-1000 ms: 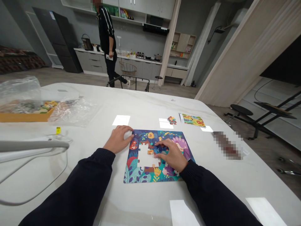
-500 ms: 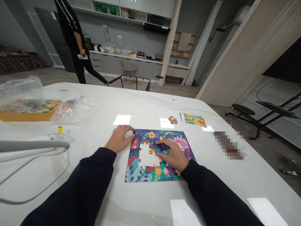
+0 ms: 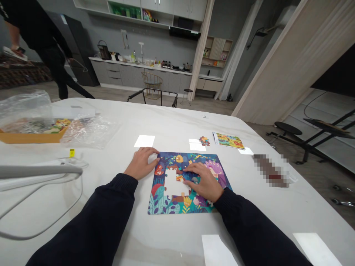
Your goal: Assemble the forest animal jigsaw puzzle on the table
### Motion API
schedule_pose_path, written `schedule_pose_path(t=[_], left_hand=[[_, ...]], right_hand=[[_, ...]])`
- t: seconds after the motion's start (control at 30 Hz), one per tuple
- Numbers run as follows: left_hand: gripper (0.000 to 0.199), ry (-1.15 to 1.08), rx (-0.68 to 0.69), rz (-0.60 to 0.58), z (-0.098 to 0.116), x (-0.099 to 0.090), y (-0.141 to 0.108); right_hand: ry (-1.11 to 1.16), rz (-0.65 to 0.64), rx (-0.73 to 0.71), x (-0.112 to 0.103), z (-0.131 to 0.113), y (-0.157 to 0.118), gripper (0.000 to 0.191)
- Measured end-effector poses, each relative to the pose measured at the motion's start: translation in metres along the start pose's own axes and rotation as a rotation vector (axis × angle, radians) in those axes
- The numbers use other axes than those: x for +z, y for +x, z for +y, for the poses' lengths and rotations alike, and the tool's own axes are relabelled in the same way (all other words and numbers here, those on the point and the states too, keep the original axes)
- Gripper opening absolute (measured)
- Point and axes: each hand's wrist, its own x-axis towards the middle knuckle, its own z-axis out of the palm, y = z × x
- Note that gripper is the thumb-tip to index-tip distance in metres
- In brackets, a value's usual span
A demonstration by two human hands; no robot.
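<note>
A colourful jigsaw puzzle (image 3: 163, 205) lies flat on the white table, with an unfilled gap left of its middle. My left hand (image 3: 142, 162) rests at the puzzle's top left corner, thumb and fingers apart, holding nothing. Over the right part of the puzzle is my right hand (image 3: 203, 181), its thumb and fingertips at a puzzle piece (image 3: 180, 178) on the right side of the gap. Whether the fingers grip that piece is unclear. A few loose pieces (image 3: 204, 140) lie together beyond the puzzle.
A picture card (image 3: 229, 140) lies at the back right. On the left are an orange box (image 3: 33, 138), clear plastic wrapping (image 3: 90, 131) and a white stand with a cable (image 3: 39, 171). A person (image 3: 47, 44) in black walks beyond the white table (image 3: 166, 125).
The person in the background has moved left. My hands and the puzzle have hardly changed position.
</note>
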Motion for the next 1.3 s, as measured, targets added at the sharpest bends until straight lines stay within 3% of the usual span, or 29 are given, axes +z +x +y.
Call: schedule_pose_path(t=[0.23,1.3], left_hand=[[0.025,0.001,0.003,-0.006,0.0003,-0.0009,0.0004],[0.029,-0.001,0.021,-0.001,-0.0050,0.0017,0.0005]], right_hand=[[0.049,-0.010,0.030,0.0023,0.0031,-0.0010,0.045],[0.126,0.055,0.091,0.0054,-0.0022,0.0001,0.044]])
